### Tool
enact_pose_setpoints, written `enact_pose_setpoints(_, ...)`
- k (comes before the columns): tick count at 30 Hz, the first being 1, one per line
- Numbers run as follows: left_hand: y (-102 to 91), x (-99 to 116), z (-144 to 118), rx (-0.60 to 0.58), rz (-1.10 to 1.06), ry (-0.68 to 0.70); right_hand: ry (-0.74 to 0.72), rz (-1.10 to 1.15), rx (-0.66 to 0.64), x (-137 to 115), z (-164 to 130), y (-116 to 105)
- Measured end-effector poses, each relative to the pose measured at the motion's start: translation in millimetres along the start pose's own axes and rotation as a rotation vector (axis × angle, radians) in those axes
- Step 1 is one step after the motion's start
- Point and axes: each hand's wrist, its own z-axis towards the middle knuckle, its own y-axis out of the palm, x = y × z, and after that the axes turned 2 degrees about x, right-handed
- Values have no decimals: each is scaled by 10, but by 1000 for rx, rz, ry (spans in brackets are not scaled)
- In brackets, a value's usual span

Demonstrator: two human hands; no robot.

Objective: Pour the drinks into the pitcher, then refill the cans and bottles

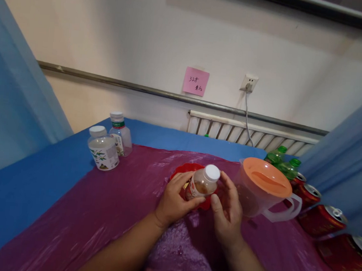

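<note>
A clear plastic bottle point(202, 183) with a white cap and a printed label tilts in front of me, with some brownish liquid inside. My left hand point(178, 197) wraps around its left side, thumb across the front. On the other side, my right hand point(228, 208) is open, its fingers apart and curved close to the bottle; whether they touch it I cannot tell. Below and behind the bottle lies a red dish point(187, 168) with a wavy rim, mostly hidden by the bottle and my hands.
Right of my hands stands a translucent pitcher point(251, 195) with an orange lid. Several red cans point(322, 220) and green bottles point(288, 168) line the right side. Two white-capped jars, a wide one point(103, 150) and a narrower one point(121, 137), stand left on the purple plastic sheet point(99, 212).
</note>
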Motion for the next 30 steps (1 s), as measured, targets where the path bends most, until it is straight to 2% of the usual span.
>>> enact_pose_setpoints(3,-28,12,23,-6,-91,-72,36,-86,-71,-13,1,4)
enact_pose_setpoints(7,-62,24,13,-24,-166,-74,35,-137,-109,-50,28,11)
enact_pose_setpoints(13,-98,-19,-9,-8,-113,39,5,-143,-166,-264,171,19)
enact_pose_setpoints(17,-110,-58,39,-45,-68,110,-2,-203,-136,-415,257,14)
enact_pose_setpoints(21,-129,-57,72,-116,-65,160,-2,-191,-81,-498,201,-56)
enact_pose_setpoints(25,-137,-63,63,-135,-87,118,24,-153,107,-647,26,-363)
enact_pose_setpoints(27,-126,-81,61,-87,-84,66,34,-173,249,-762,-41,-656)
enact_pose_setpoints(30,-96,-115,72,2,-93,1,70,-258,492,-876,-36,-1217)
